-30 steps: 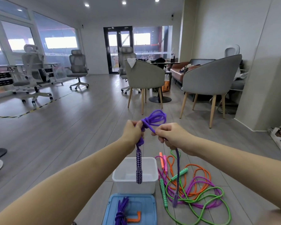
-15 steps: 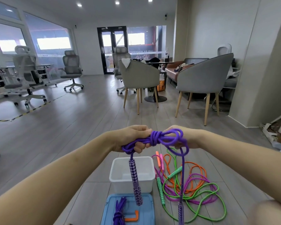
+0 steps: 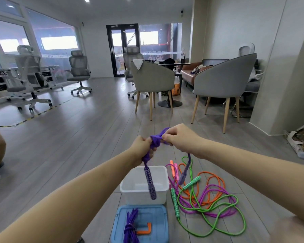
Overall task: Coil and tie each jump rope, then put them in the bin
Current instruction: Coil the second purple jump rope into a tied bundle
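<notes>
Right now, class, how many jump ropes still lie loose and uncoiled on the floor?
3: a green rope, an orange rope and a pink-purple rope, tangled together right of the white plastic bin.

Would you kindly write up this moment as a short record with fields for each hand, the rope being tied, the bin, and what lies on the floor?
left hand: grips the coiled purple rope at the knot
right hand: pinches the same rope's bundle
rope handles: one hangs over the bin, the other hangs to the right of it
white bin: open, on the floor, no rope inside
blue lid: nearer the person than the bin, bears another purple rope bundle
loose ropes: green, orange and magenta, tangled right of the bin
</notes>
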